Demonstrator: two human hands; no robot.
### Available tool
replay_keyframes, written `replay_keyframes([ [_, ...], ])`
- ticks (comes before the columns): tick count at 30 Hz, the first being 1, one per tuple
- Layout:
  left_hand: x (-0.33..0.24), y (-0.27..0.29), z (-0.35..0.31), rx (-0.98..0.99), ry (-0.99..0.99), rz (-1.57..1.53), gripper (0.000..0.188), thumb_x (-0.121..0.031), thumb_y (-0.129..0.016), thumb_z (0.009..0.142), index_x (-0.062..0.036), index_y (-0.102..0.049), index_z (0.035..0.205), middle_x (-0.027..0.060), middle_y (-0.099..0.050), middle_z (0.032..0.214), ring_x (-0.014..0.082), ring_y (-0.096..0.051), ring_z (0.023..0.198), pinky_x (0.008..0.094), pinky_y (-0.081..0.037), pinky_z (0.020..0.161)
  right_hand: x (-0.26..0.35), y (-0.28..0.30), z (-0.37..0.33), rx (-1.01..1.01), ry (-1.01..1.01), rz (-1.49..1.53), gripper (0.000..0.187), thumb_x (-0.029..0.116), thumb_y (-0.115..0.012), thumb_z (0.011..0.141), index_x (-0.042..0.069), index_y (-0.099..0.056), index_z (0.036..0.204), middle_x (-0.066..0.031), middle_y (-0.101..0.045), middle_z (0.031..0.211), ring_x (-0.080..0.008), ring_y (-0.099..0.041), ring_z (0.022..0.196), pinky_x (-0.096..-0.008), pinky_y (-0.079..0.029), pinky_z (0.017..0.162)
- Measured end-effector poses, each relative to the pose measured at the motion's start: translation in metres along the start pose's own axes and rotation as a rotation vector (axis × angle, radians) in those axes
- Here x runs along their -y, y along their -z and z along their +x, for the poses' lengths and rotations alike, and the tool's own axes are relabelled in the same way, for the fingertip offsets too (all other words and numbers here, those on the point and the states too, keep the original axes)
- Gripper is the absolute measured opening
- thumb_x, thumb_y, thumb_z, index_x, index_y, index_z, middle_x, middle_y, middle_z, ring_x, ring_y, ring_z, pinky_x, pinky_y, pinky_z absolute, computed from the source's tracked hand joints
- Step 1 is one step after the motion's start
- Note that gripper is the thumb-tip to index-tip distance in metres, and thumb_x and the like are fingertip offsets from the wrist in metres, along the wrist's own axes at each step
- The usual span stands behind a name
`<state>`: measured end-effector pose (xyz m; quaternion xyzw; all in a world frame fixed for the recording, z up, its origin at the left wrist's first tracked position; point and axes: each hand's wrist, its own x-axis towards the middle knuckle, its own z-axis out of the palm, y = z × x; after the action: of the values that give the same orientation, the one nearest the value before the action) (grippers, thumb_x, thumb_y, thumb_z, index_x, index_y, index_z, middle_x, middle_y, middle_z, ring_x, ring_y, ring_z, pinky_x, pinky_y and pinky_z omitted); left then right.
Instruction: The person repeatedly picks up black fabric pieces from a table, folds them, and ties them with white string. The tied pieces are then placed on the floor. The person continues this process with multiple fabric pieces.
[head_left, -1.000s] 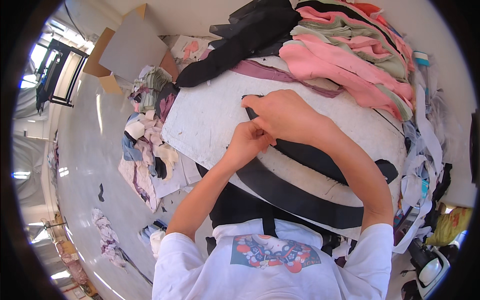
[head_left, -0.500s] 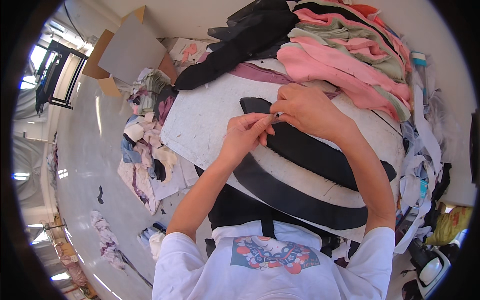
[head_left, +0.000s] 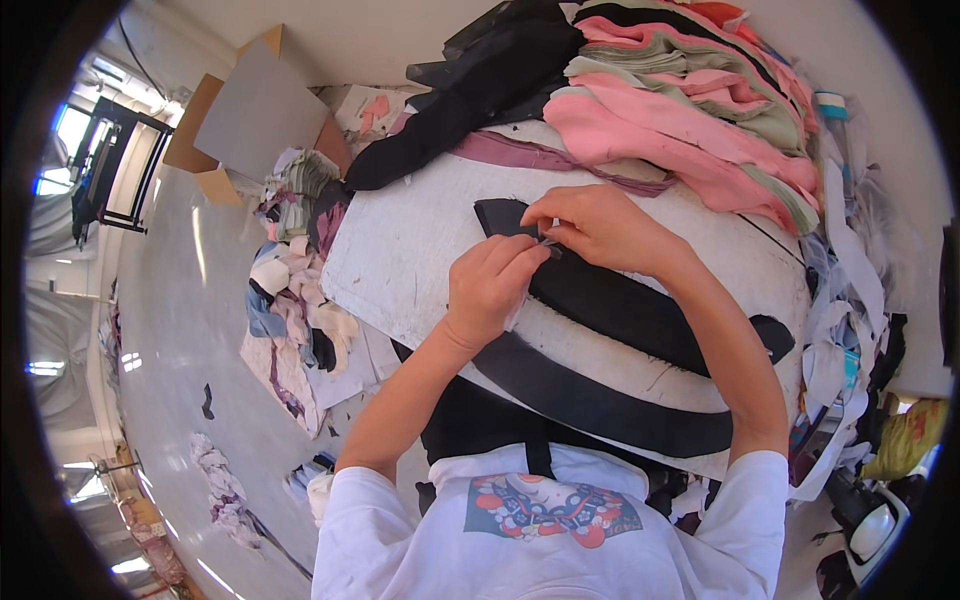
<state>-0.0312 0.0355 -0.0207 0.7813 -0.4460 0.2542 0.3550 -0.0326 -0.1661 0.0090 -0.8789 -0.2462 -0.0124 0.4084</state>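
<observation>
My left hand (head_left: 492, 288) and my right hand (head_left: 598, 228) meet over the white tabletop (head_left: 410, 240), both with fingers pinched. Between their fingertips is a small, thin greyish scrap (head_left: 549, 241), too small to name for certain. Just beneath the hands lies a curved black fabric strip (head_left: 625, 312), its left end showing past the fingers and part of it hidden by my right forearm. Nearer to me, a second curved dark strip (head_left: 610, 393) rests along the table's front edge.
Pink and green layered fabric pieces (head_left: 680, 140) are heaped at the back right, beside a long black fabric bundle (head_left: 450, 115) and a mauve strip (head_left: 520, 150). Cloth scraps (head_left: 290, 290) pile up left of the table, near an open cardboard box (head_left: 255, 120). White offcuts (head_left: 850, 270) hang at the right.
My left hand has turned, its back now more upward and its fingers curled in. My right hand has shifted slightly left and down. The greyish scrap shows more between the fingertips.
</observation>
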Motion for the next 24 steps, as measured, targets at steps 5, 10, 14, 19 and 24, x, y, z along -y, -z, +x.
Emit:
replay_keyframes([
  [5,0.011,-0.010,-0.004,-0.129,-0.109,0.175,0.029,-0.001,-0.073,0.065,-0.0059,-0.067,0.093,0.0049,-0.064,0.086,0.0205,-0.062,0.068,0.0304,-0.050,0.057,0.002,-0.002,0.007,0.139,-0.101,0.037,0.025,0.008,-0.061,0.084,0.008,-0.068,0.108,-0.0126,-0.070,0.089,-0.0308,-0.066,0.084,-0.0399,-0.050,0.074],
  [10,0.013,-0.013,-0.004,-0.169,-0.107,0.155,0.026,0.001,-0.074,0.065,-0.0044,-0.068,0.090,0.0058,-0.063,0.085,0.0208,-0.062,0.066,0.0303,-0.048,0.055,-0.016,-0.008,0.008,0.135,-0.036,-0.019,0.024,0.006,-0.065,0.083,0.005,-0.066,0.107,-0.0110,-0.068,0.086,-0.0259,-0.065,0.078,-0.0365,-0.050,0.071],
  [14,0.011,-0.010,-0.006,-0.151,-0.075,0.140,0.024,0.002,-0.075,0.068,-0.0037,-0.068,0.090,0.0056,-0.064,0.084,0.0209,-0.061,0.065,0.0302,-0.048,0.054,-0.006,-0.007,0.003,-0.043,0.052,-0.296,0.008,0.011,-0.065,0.081,0.006,-0.064,0.088,-0.0096,-0.065,0.082,-0.0291,-0.064,0.081,-0.0401,-0.050,0.070],
  [19,0.002,-0.002,-0.025,-0.062,0.036,0.156,0.017,-0.001,-0.076,0.073,-0.0041,-0.067,0.087,0.0056,-0.064,0.086,0.0210,-0.062,0.065,0.0307,-0.048,0.054,0.002,-0.007,-0.008,-0.081,0.153,-0.811,0.003,0.011,-0.063,0.078,0.009,-0.062,0.079,-0.0055,-0.063,0.078,-0.0242,-0.064,0.081,-0.0364,-0.051,0.066],
  [24,-0.004,0.009,-0.037,0.081,0.193,0.149,0.014,-0.002,-0.075,0.076,-0.0044,-0.063,0.081,0.0071,-0.065,0.088,0.0223,-0.062,0.066,0.0316,-0.049,0.057,-0.022,-0.020,-0.016,-0.017,0.074,-0.867,0.004,0.012,-0.063,0.078,0.009,-0.063,0.081,-0.0058,-0.065,0.080,-0.0227,-0.064,0.082,-0.0361,-0.050,0.066],
])
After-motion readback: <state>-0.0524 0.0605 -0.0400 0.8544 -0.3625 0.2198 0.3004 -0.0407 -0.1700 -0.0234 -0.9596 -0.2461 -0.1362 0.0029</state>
